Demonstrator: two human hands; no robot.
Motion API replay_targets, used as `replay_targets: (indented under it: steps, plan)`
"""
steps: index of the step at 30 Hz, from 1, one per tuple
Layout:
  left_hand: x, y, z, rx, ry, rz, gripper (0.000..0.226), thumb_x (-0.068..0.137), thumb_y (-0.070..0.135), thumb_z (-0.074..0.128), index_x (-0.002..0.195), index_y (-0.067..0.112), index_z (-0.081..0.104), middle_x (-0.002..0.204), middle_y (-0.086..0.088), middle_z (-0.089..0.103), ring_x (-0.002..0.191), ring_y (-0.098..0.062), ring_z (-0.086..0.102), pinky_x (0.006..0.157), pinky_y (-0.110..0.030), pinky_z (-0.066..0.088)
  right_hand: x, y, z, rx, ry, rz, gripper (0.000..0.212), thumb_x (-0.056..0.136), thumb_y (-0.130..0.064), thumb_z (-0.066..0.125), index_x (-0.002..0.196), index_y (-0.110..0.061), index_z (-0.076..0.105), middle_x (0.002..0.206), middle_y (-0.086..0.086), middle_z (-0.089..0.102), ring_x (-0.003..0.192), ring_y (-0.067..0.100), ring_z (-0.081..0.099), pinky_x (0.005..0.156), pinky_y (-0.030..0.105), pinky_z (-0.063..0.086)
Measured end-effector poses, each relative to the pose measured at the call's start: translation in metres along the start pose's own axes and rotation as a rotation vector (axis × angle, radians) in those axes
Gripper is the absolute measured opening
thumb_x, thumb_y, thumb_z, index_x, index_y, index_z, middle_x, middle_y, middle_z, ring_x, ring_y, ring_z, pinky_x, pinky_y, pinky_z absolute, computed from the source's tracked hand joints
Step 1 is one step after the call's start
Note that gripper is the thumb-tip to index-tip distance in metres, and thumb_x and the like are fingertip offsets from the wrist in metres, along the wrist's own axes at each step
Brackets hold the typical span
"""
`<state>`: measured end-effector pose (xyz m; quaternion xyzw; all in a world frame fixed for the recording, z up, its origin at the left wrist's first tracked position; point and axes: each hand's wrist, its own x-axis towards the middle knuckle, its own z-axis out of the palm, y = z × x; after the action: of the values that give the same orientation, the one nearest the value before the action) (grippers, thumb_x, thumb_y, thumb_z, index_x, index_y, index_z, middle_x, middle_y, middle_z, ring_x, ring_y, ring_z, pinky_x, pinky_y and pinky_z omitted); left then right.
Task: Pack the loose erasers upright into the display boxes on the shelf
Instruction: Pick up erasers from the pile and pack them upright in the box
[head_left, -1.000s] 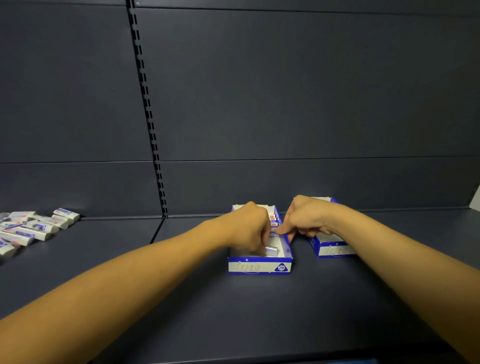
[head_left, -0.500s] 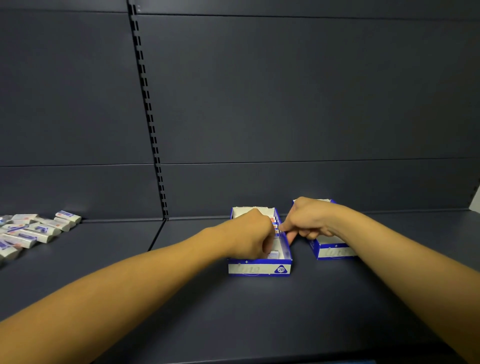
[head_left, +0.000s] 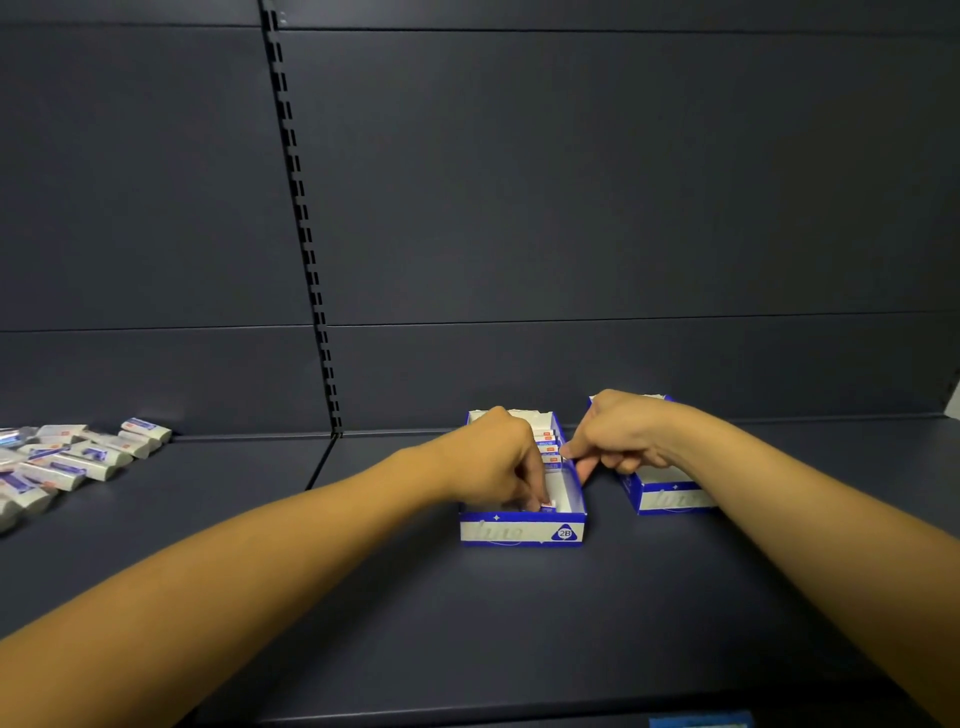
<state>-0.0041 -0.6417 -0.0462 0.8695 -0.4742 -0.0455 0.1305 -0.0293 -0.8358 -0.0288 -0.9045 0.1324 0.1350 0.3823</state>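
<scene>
Centre frame: left hand (head_left: 498, 462) is reaching into the near display box (head_left: 522, 531), fingers pinching an eraser (head_left: 546, 505). Right hand (head_left: 613, 441) is gripping that box's right wall. Second box (head_left: 667, 496) is sitting right. Loose erasers (head_left: 78, 460) are lying far left on the shelf (head_left: 467, 623).

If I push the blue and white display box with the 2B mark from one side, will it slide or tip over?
The display box is low, wide and flat-bottomed, so it would probably slide on the smooth shelf rather than tip. It looks like thin card and only partly filled, so likely light, with walls that may flex. The right hand holding its side wall suggests it shifts easily.
</scene>
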Motion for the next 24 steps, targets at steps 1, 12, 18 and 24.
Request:
replay_targets:
  steps: [1,12,18,24]
  plan:
    - [0.001,-0.001,-0.001,-0.01,0.01,-0.007,0.012,0.084,0.017,0.079,0.096,0.019,0.082,0.091,0.006,0.077,0.081,-0.003,0.067,0.08,-0.019,0.053,0.0,0.0,0.0,0.005,-0.001,0.002,0.013,0.095,-0.012,0.065,0.092,0.001,0.067,0.085,0.017,0.077,0.044,0.009,0.029,0.038,0.019,0.024]
    - [0.022,-0.018,-0.017,-0.197,0.103,-0.185,0.017,0.084,0.013,0.077,0.091,0.027,0.083,0.084,0.015,0.077,0.085,0.001,0.069,0.082,-0.022,0.057,0.002,0.002,0.0,0.041,-0.015,0.012,0.013,0.095,-0.012,0.064,0.091,0.001,0.065,0.085,0.018,0.076,0.044,0.009,0.029,0.039,0.02,0.023]
    - [0.029,-0.031,-0.004,-0.492,0.19,-0.28,0.007,0.084,0.022,0.081,0.091,0.023,0.082,0.087,0.007,0.078,0.089,-0.013,0.074,0.085,-0.039,0.062,0.003,0.003,-0.001,0.044,-0.017,0.024,0.011,0.096,-0.01,0.062,0.092,0.0,0.063,0.086,0.017,0.077,0.042,0.008,0.029,0.038,0.019,0.023]
    - [0.028,-0.034,-0.005,-0.374,0.174,-0.257,0.012,0.086,0.022,0.079,0.098,0.02,0.081,0.093,0.009,0.078,0.087,-0.007,0.073,0.081,-0.031,0.061,0.003,0.001,0.0,0.067,-0.008,0.039,0.011,0.096,-0.01,0.062,0.093,0.001,0.062,0.085,0.018,0.076,0.043,0.009,0.028,0.039,0.019,0.021]
